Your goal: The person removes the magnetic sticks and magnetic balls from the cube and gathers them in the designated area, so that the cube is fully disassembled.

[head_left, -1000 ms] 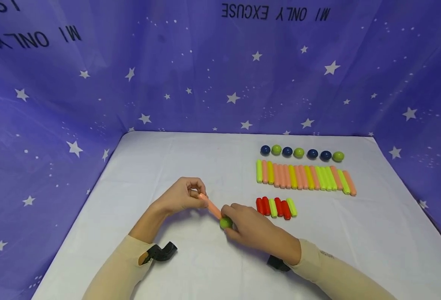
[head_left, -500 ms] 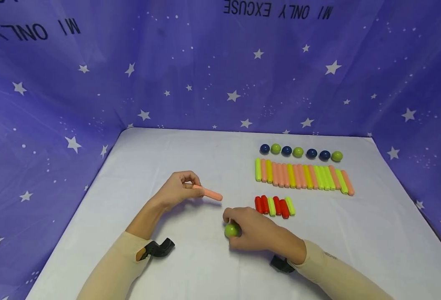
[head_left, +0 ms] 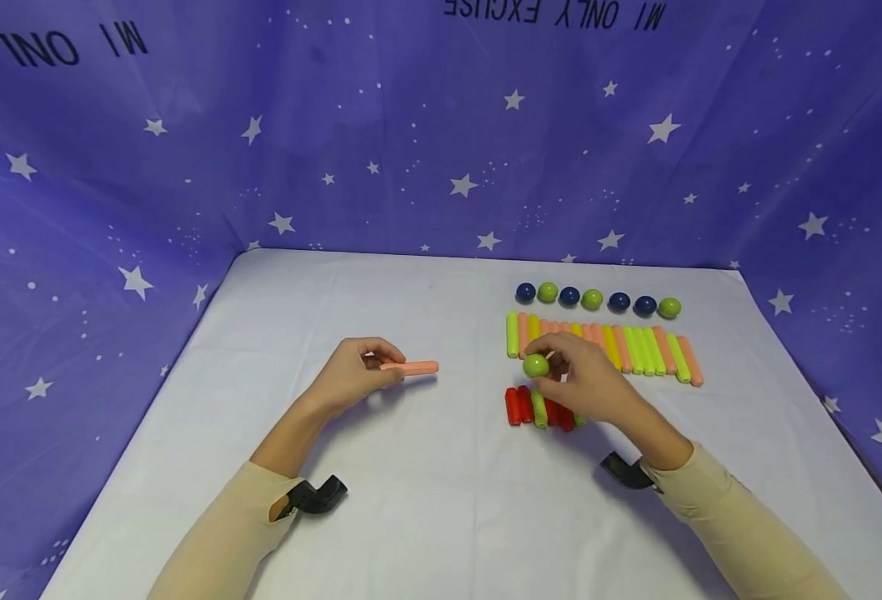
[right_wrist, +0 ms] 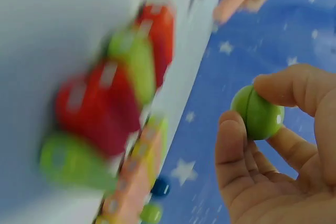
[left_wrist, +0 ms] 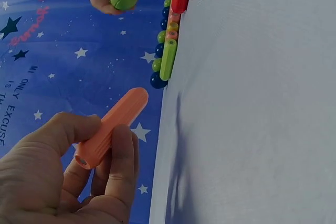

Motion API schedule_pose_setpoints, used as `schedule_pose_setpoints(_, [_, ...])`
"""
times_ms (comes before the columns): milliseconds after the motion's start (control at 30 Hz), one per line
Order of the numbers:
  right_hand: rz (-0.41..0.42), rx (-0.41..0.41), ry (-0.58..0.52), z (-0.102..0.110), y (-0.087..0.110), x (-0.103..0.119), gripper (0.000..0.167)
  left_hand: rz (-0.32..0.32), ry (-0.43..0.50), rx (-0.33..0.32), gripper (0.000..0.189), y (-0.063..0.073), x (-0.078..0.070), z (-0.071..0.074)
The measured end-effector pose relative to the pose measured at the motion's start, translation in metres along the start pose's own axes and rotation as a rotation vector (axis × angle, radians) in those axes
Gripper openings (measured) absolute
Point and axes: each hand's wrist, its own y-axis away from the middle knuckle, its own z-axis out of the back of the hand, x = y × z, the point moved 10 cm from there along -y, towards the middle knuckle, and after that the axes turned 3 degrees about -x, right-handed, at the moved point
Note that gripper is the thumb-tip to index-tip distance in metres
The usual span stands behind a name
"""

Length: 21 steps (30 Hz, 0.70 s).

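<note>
My left hand [head_left: 354,377] pinches a salmon-pink ribbed rod [head_left: 420,367] between thumb and fingers, above the left-centre of the table. In the left wrist view the rod [left_wrist: 113,127] points away from the palm, and its near end shows a small hole. My right hand [head_left: 587,377] holds a green ball [head_left: 536,366] in its fingertips, over the short red and yellow-green rods. A dark seam runs round the ball [right_wrist: 257,113] in the right wrist view. The ball and the pink rod are apart.
Short red [head_left: 513,407] and yellow-green rods lie side by side under my right hand. Behind them is a long row of pink, yellow and yellow-green rods [head_left: 639,350]. Farther back stands a line of blue [head_left: 619,302] and green balls. A starry purple cloth [head_left: 381,125] encloses the white table [head_left: 411,500].
The green ball came away from the pink rod's end. My right hand has carried it right and away from me. The pink rod has swung to nearly level in my left hand.
</note>
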Motion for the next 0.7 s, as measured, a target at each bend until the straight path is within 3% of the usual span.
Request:
schedule_pose_setpoints(233, [-0.206,-0.076,0.051,0.043,-0.007,-0.069,0.040,0.007,-0.001,-0.014,0.017,-0.002,0.000,0.002])
schedule_pose_setpoints(433, [-0.313,-0.127,0.135,0.095,-0.012,-0.125,0.053,-0.013,-0.040,-0.023,0.019,-0.002,-0.002,0.002])
schedule_pose_setpoints(700, [-0.442,-0.135,0.308,0.168,-0.017,-0.204,0.051,-0.006,-0.093,-0.079,0.015,-0.003,-0.002,0.007])
